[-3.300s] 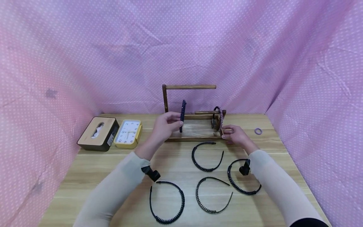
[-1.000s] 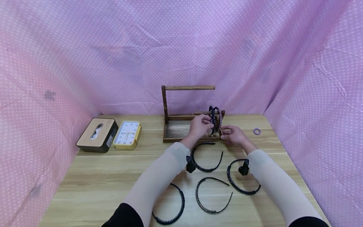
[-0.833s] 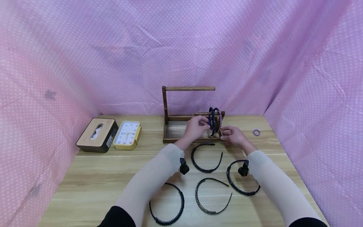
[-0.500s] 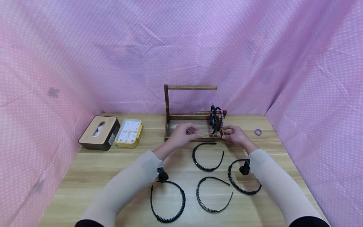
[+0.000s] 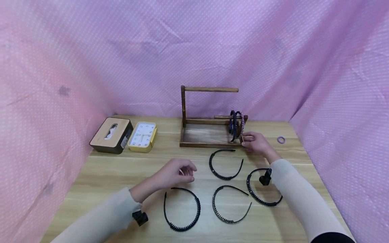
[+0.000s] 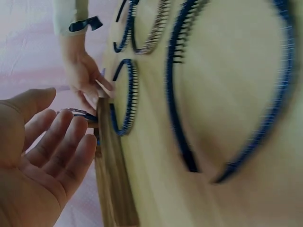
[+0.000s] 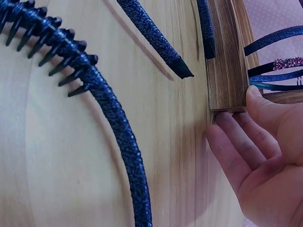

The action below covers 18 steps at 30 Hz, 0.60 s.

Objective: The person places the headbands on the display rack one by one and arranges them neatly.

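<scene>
My left hand (image 5: 174, 173) hovers above the table with fingers loosely bent and nothing in them, just behind a dark toothed headband (image 5: 181, 228). At the wooden rack's right front corner, my right hand (image 5: 258, 145) grips the rack (image 5: 206, 145); the right wrist view has its thumb (image 7: 255, 101) at the rim and fingers against the end. On the rack's lower rod hang a pink-beaded headband (image 5: 242, 125) and dark headbands (image 5: 234, 126) beside it. More lie on the table: a dark headband (image 5: 223, 177), a thinner headband (image 5: 228, 221), and another (image 5: 263, 203) partly under the right wrist.
Left of the rack are a tissue box (image 5: 106, 133) and a yellow alarm clock (image 5: 142, 135). A purple hair tie (image 5: 281, 139) lies to the right. The rack's upper rod (image 5: 212, 89) sticks out rightward. Pink dotted cloth (image 5: 194, 50) surrounds the table.
My left hand brought a dark headband onto the lower rod, let it go, and drew back toward the near left. My right hand has stayed at the rack's corner.
</scene>
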Each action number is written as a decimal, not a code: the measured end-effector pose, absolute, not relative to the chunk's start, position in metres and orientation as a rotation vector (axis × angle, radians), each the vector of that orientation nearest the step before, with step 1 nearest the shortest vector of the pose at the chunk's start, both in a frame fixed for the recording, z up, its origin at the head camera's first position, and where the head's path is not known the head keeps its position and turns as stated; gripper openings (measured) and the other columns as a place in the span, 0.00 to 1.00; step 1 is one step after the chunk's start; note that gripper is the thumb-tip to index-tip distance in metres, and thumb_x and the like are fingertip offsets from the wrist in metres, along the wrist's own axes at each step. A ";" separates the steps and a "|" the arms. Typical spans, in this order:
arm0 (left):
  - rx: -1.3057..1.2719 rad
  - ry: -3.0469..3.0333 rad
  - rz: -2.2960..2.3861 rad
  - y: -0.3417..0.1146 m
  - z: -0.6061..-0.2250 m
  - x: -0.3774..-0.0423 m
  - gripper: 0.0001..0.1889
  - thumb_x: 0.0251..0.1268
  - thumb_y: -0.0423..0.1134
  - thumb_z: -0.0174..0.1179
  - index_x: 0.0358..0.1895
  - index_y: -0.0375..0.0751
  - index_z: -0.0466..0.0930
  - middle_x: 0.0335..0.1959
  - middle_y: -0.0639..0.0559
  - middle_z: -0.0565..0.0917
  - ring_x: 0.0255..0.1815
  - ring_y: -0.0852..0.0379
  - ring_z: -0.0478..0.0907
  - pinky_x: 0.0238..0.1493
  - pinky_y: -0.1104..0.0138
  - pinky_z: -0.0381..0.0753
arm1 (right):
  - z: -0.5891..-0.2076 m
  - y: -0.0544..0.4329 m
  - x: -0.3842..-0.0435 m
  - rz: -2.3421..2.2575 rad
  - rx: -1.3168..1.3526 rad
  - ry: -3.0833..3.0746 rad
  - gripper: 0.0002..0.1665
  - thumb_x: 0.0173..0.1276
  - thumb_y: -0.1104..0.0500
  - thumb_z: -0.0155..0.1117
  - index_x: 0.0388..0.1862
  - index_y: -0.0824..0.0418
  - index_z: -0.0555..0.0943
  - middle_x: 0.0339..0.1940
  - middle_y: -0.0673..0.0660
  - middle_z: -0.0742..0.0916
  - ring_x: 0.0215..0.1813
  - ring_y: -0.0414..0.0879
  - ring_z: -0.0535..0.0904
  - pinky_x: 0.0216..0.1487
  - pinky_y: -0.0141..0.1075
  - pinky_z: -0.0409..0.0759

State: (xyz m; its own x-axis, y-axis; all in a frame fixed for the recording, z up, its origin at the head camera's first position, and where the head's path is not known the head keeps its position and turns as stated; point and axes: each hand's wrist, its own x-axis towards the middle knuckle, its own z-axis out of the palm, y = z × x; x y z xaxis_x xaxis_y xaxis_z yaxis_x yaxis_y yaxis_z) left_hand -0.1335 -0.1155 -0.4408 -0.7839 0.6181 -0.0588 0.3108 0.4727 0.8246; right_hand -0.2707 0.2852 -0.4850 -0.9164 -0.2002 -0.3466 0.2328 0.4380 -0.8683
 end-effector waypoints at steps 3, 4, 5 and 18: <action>0.766 2.338 1.188 -0.128 -0.445 -0.119 0.14 0.68 0.42 0.69 0.54 0.48 0.85 0.39 0.62 0.85 0.42 0.64 0.81 0.45 0.68 0.85 | -0.484 0.286 -0.272 -1.477 0.028 2.291 0.36 0.76 0.67 0.60 0.79 0.67 0.61 0.77 0.73 0.69 0.69 0.64 0.77 0.61 0.51 0.83; 0.760 2.324 1.179 -0.131 -0.447 -0.113 0.14 0.68 0.42 0.69 0.55 0.48 0.85 0.40 0.61 0.85 0.42 0.64 0.81 0.45 0.69 0.85 | -0.485 0.286 -0.272 -1.475 0.029 2.288 0.36 0.77 0.67 0.60 0.80 0.67 0.60 0.77 0.72 0.69 0.69 0.64 0.76 0.61 0.52 0.83; 0.754 2.305 1.174 -0.134 -0.450 -0.108 0.15 0.67 0.42 0.69 0.55 0.47 0.85 0.41 0.60 0.86 0.42 0.65 0.81 0.45 0.69 0.85 | -0.485 0.287 -0.272 -1.474 0.029 2.287 0.36 0.77 0.67 0.60 0.80 0.67 0.60 0.77 0.72 0.69 0.69 0.65 0.76 0.62 0.52 0.83; 1.000 2.341 0.955 -0.147 -0.490 -0.045 0.15 0.61 0.43 0.74 0.52 0.52 0.86 0.41 0.67 0.83 0.41 0.71 0.78 0.43 0.75 0.79 | -0.487 0.287 -0.274 -1.481 0.020 2.289 0.37 0.76 0.66 0.62 0.80 0.66 0.61 0.77 0.72 0.69 0.71 0.66 0.74 0.62 0.52 0.83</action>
State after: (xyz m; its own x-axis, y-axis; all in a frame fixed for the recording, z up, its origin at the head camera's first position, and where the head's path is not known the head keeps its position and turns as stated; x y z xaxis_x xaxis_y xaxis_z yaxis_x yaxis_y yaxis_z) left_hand -0.0453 -0.1470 -0.4896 -0.6532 0.7498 -0.1059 0.4615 0.5051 0.7293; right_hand -0.2741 0.2873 -0.4867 -0.9148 -0.2073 -0.3467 0.2313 0.4349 -0.8703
